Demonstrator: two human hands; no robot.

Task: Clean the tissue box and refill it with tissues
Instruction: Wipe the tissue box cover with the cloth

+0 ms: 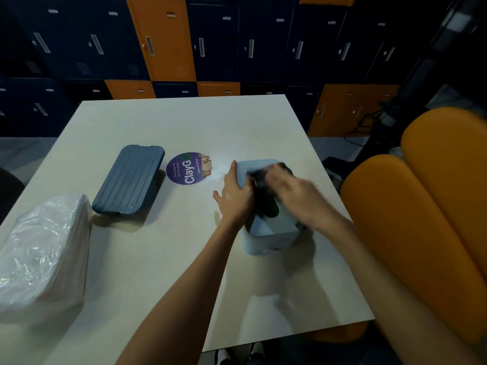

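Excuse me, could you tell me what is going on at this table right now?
A person is cleaning the light blue tissue box. The left hand steadies its left side with straight fingers, while the right hand, blurred by motion, works a dark cloth at the open top. The dark blue lid lies off to the left on the table, and a plastic-wrapped tissue pack sits at the left edge. Refilling has not begun.

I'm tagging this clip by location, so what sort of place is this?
Probably a workplace pantry or locker room: navy and orange lockers line the wall, a round sticker on the table urges keeping pantries clean, and orange padded seats stand beside it.
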